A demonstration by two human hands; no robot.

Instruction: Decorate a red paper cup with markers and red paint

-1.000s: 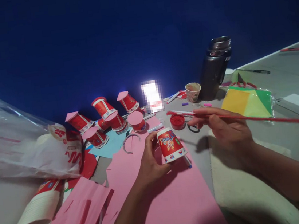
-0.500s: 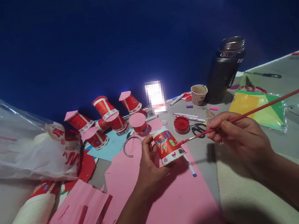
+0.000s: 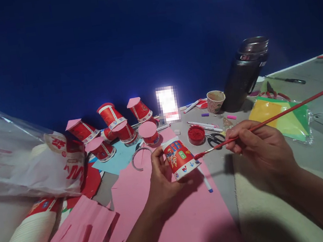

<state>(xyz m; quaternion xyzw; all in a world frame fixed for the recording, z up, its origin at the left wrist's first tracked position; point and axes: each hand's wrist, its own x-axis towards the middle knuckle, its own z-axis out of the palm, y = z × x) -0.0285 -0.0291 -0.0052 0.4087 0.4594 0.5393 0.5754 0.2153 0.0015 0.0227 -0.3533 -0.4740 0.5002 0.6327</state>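
Note:
My left hand (image 3: 160,184) is closed around a red and white printed paper cup (image 3: 180,158), held tilted above a pink paper sheet (image 3: 189,220). In my right hand (image 3: 259,143) is a thin red paintbrush (image 3: 291,110), pinched partway along its handle. The red-coated bristles meet the cup's right side, close to its white band. Just beyond the cup stands a small round tub of red paint (image 3: 196,135). Black-handled scissors (image 3: 214,140) lie beside the tub, partly behind the brush.
Several red cups with pink paper tops (image 3: 148,133) stand at the back left. A dark flask (image 3: 245,76), a paper cup (image 3: 216,102) and a yellow-green packet (image 3: 283,119) are to the right. A plastic bag (image 3: 29,154) and stacked cups (image 3: 25,238) lie left.
The held cup has turned slightly in my left hand, showing more of its printed band. The brush tip has shifted a little right and stays at the cup's side.

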